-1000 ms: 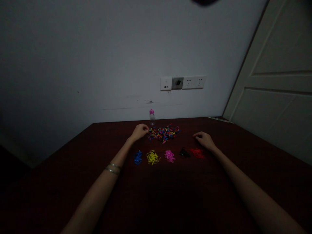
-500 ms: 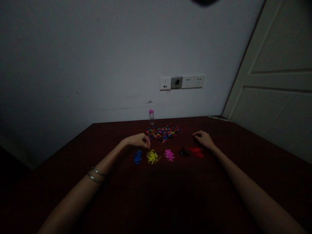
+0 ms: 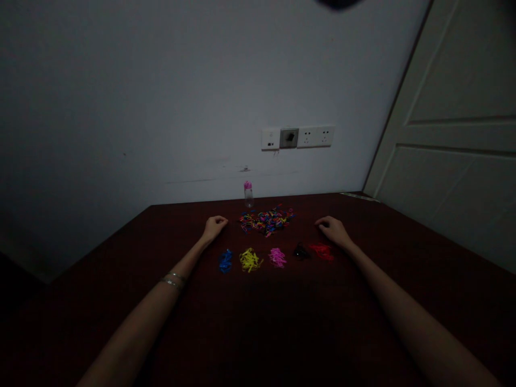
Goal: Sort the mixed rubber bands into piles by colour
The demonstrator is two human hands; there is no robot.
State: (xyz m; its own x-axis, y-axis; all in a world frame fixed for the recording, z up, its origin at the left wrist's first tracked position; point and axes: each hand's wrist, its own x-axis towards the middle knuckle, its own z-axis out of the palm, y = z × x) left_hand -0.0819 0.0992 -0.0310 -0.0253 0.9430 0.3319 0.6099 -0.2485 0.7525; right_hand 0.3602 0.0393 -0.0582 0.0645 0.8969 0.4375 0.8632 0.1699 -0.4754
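A loose heap of mixed coloured bands (image 3: 268, 221) lies mid-table. In front of it several small piles form a row: blue (image 3: 226, 260), yellow (image 3: 250, 260), pink (image 3: 277, 257), black (image 3: 301, 251) and red (image 3: 322, 252). My left hand (image 3: 214, 227) rests left of the heap, fingers pressed together; anything between them is too small to see. Right of the heap, above the red pile, my right hand (image 3: 331, 228) lies with its fingers drawn together, and I cannot make out anything in them.
A clear bottle with a pink top (image 3: 249, 195) stands upright behind the heap, near the wall. Sockets and a switch (image 3: 297, 138) are on the wall. A pale panelled door (image 3: 455, 134) is at the right. A thin strip (image 3: 359, 197) lies along the table's back edge.
My left hand has moved away from above the yellow pile, back and to the left, beside the heap. My right hand has hardly moved. The view has shifted slightly.
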